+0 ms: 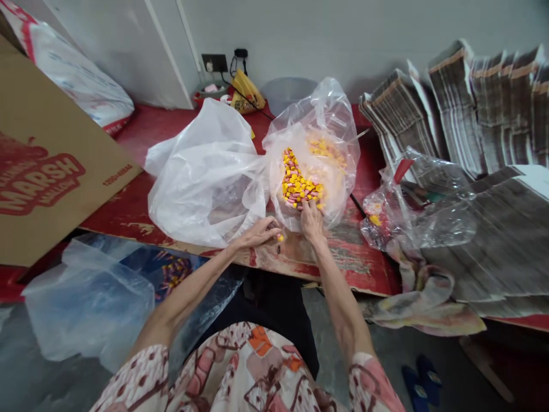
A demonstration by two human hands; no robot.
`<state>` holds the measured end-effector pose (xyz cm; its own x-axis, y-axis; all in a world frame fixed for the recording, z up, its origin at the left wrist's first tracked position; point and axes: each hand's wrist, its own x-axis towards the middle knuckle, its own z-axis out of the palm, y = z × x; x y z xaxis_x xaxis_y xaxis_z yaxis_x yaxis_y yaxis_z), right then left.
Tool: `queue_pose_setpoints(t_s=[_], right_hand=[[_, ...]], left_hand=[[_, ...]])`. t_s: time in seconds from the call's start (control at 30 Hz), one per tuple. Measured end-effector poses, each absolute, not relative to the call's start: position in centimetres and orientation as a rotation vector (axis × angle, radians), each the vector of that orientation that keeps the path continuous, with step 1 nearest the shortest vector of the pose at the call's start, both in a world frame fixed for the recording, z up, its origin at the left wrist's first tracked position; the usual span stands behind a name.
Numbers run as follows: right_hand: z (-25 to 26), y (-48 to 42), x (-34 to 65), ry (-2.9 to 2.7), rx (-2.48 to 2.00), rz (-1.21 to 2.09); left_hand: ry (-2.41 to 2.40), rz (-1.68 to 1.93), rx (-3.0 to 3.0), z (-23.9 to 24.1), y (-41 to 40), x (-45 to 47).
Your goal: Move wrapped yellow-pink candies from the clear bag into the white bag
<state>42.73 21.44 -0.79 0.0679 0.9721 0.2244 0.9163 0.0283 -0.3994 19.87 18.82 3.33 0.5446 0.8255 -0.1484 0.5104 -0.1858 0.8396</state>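
Note:
A clear plastic bag [330,120] lies open on the worn red table [141,206], holding a heap of small yellow and pink wrapped candies [298,180]. My right hand [311,220] reaches into the bag's mouth, its fingers curled into the near edge of the candy heap. My left hand [259,232] rests on the table just left of the bag, fingers closed around a few yellow candies [279,236]. A big crumpled white plastic bag [206,171] lies directly behind my left hand.
A brown "Marsh" cardboard box [47,166] leans at the left. Stacks of flat folded cartons [484,97] fill the right side, with another clear bag [420,200] beside them. A wall socket [214,62], a yellow pouch and a basin sit at the back. Plastic bags [86,297] lie below the table.

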Motion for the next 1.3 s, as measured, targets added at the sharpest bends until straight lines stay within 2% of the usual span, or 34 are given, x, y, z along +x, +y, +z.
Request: queue_pose_setpoints(t_s=[0.17, 0.37, 0.57, 0.67, 0.87, 1.03, 1.2, 1.3], right_hand=[[-1.4, 22.1, 42.9, -1.895, -2.012, 0.138], [-0.6, 19.5, 42.7, -1.46, -1.55, 0.217], [0.6, 14.2, 38.1, -1.128, -1.38, 0.507], [0.1, 12.5, 36.3, -1.047, -1.391, 0.674], [-1.3, 11.5, 34.7, -1.045, -1.423, 0.741], [-3.3, 11.0, 34.1, -1.255, -1.486, 0.595], [-4.6, 11.2, 34.1, -1.506, -1.386, 0.502], [-4.8, 11.7, 34.1, -1.604, -1.326, 0.514]], left_hand=[[1.21, 0.512, 2.178, 2.6, 15.7, 21.1], [1.246, 0.224, 2.545, 2.1, 14.5, 23.5], [1.319, 0.522, 2.552, 0.9, 13.5, 23.1], [1.223, 0.555, 2.476, -0.3, 12.8, 22.5], [1.23, 0.855, 2.247, -1.1, 11.5, 20.1], [1.266, 0.687, 2.242, 0.0, 11.8, 18.0], [1.882, 0.798, 2.071, 3.2, 18.4, 14.2], [1.976, 0.775, 1.996, 3.4, 21.8, 11.6]])
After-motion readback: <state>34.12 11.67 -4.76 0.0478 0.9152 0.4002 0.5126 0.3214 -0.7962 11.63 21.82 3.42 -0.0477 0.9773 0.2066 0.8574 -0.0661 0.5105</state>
